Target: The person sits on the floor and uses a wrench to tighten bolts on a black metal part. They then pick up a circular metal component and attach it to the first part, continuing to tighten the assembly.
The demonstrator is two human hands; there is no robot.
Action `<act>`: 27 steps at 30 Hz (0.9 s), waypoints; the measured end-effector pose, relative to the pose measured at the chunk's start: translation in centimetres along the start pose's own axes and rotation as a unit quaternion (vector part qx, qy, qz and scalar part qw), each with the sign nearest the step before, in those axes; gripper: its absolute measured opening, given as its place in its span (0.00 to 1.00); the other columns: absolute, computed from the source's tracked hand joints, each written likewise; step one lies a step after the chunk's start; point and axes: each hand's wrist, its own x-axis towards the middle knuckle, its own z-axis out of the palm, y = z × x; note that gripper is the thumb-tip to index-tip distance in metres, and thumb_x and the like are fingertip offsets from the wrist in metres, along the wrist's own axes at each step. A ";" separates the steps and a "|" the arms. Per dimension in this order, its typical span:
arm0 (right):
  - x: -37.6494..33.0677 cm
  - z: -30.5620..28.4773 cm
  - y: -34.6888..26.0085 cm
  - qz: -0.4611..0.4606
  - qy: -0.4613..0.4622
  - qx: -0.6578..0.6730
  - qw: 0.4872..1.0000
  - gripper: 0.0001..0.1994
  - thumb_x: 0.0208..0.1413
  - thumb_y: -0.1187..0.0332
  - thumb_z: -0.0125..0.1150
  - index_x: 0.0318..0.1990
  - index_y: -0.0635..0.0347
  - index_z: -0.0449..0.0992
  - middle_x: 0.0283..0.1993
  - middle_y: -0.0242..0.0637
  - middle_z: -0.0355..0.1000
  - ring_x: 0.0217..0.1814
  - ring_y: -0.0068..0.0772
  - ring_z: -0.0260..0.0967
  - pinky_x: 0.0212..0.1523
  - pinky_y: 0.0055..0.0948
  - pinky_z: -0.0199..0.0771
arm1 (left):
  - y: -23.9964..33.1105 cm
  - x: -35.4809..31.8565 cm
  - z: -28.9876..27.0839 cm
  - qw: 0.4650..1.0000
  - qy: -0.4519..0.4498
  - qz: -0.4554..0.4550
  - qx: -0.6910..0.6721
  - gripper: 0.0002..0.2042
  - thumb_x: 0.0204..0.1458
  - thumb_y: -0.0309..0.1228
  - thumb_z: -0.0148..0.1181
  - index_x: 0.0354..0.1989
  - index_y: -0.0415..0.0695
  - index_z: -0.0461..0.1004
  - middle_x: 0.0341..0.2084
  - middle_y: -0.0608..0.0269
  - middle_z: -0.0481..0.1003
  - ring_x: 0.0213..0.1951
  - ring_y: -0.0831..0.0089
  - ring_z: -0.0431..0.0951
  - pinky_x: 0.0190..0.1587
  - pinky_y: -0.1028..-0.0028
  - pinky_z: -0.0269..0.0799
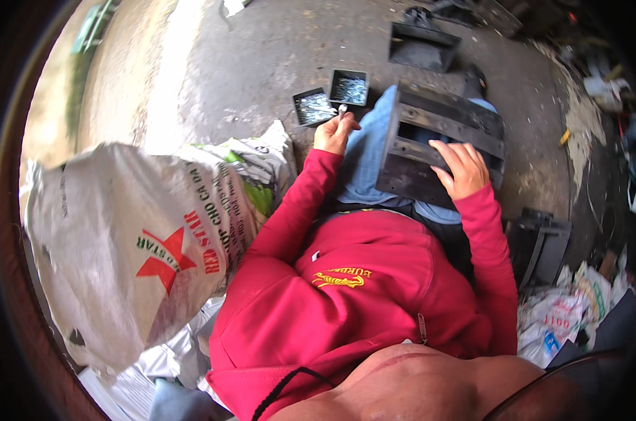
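Note:
My left hand is closed, with fingertips and thumb pinching a small silver metal piece whose exact kind I cannot make out. It is just beside two small square black trays. One tray and the other tray both hold many small shiny metal parts. Across my lap lies a black slotted frame, tilted, with crossbars and dark gaps. On its near right part rests my right hand, fingers stretched over a bar and thumb apart.
A big white woven sack stands at my left, with a green-and-white bag behind it. On the floor ahead is another black box-shaped part. To my right are a black part and crumpled plastic bags.

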 end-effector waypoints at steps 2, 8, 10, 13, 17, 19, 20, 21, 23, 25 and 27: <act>1.0 -0.5 -0.4 -0.030 -0.006 0.012 0.999 0.27 0.46 0.64 0.72 0.56 0.52 0.75 0.46 0.37 0.74 0.48 0.43 0.69 0.49 0.39 0.70 | 1.7 -0.2 -1.7 0.991 0.023 0.127 0.027 0.14 0.64 0.36 0.52 0.40 0.40 0.82 0.21 0.74 0.70 0.21 0.85 0.64 0.28 0.78 0.62; 3.7 -4.4 1.9 -0.048 -0.061 0.135 0.988 0.24 0.46 0.64 0.73 0.53 0.56 0.77 0.41 0.37 0.77 0.46 0.41 0.71 0.49 0.37 0.71 | 19.1 -7.2 -5.8 0.948 0.031 0.261 0.179 0.10 0.63 0.29 0.54 0.47 0.42 0.79 0.30 0.61 0.81 0.31 0.79 0.79 0.36 0.77 0.74; 5.5 -5.6 2.4 -0.109 -0.031 0.119 0.986 0.22 0.48 0.64 0.72 0.53 0.56 0.78 0.40 0.37 0.77 0.45 0.40 0.71 0.50 0.36 0.70 | 24.2 -12.3 -9.0 0.907 0.102 0.401 0.072 0.07 0.57 0.24 0.60 0.42 0.39 0.80 0.34 0.59 0.82 0.31 0.75 0.81 0.38 0.76 0.78; 6.6 -5.6 6.1 -0.079 0.012 0.061 0.995 0.21 0.52 0.59 0.69 0.52 0.57 0.78 0.46 0.37 0.76 0.49 0.40 0.70 0.52 0.37 0.69 | 30.8 -20.5 -14.1 0.743 0.400 0.444 0.302 0.06 0.57 0.23 0.62 0.42 0.39 0.80 0.35 0.60 0.82 0.35 0.80 0.79 0.38 0.80 0.75; 5.9 -5.0 7.3 -0.058 0.017 0.064 0.996 0.21 0.54 0.58 0.68 0.52 0.58 0.78 0.48 0.38 0.77 0.52 0.42 0.70 0.54 0.37 0.68 | 40.6 -25.6 -25.2 0.472 0.614 0.147 0.615 0.14 0.57 0.42 0.63 0.48 0.52 0.82 0.41 0.64 0.83 0.40 0.72 0.83 0.45 0.69 0.76; 5.2 -3.4 6.9 -0.090 0.001 0.116 0.989 0.21 0.55 0.58 0.68 0.52 0.58 0.78 0.49 0.38 0.76 0.53 0.42 0.70 0.55 0.37 0.68 | 44.1 -31.6 -40.0 0.607 0.480 -0.036 0.632 0.20 0.54 0.53 0.62 0.49 0.57 0.81 0.43 0.68 0.82 0.45 0.69 0.82 0.51 0.69 0.74; 4.8 -3.2 7.3 -0.090 0.003 0.116 0.989 0.21 0.55 0.58 0.68 0.52 0.59 0.78 0.50 0.39 0.76 0.53 0.43 0.69 0.55 0.37 0.68 | 41.6 -30.3 -46.8 0.602 0.334 -0.140 0.711 0.14 0.58 0.40 0.59 0.48 0.49 0.82 0.41 0.62 0.83 0.43 0.72 0.81 0.48 0.74 0.73; 4.2 -3.3 7.9 -0.079 0.013 0.099 0.992 0.21 0.55 0.58 0.68 0.53 0.59 0.78 0.51 0.40 0.76 0.54 0.43 0.69 0.56 0.37 0.67 | 38.5 -27.7 -48.8 0.598 0.288 -0.226 0.713 0.14 0.58 0.40 0.59 0.48 0.50 0.82 0.41 0.62 0.83 0.43 0.72 0.81 0.48 0.73 0.73; 2.9 -3.4 9.1 -0.047 0.028 0.094 0.994 0.22 0.54 0.58 0.68 0.53 0.59 0.78 0.52 0.40 0.76 0.55 0.44 0.69 0.57 0.37 0.67 | 33.1 -26.1 -48.7 0.581 0.301 -0.307 0.691 0.15 0.57 0.41 0.59 0.48 0.50 0.82 0.41 0.62 0.83 0.43 0.70 0.81 0.48 0.73 0.73; 2.0 -3.4 9.5 -0.031 0.023 0.097 0.994 0.23 0.54 0.58 0.68 0.54 0.59 0.77 0.53 0.41 0.75 0.56 0.44 0.68 0.58 0.38 0.66 | 30.1 -26.8 -48.1 0.577 0.323 -0.331 0.673 0.15 0.56 0.43 0.60 0.47 0.50 0.82 0.41 0.61 0.83 0.43 0.69 0.81 0.48 0.72 0.73; 1.4 -3.4 9.7 -0.035 0.040 0.088 0.995 0.23 0.54 0.58 0.68 0.55 0.58 0.77 0.54 0.41 0.74 0.57 0.45 0.68 0.59 0.38 0.66 | 29.2 -26.3 -47.6 0.577 0.337 -0.327 0.669 0.16 0.56 0.44 0.60 0.47 0.50 0.82 0.41 0.61 0.83 0.43 0.68 0.81 0.48 0.71 0.73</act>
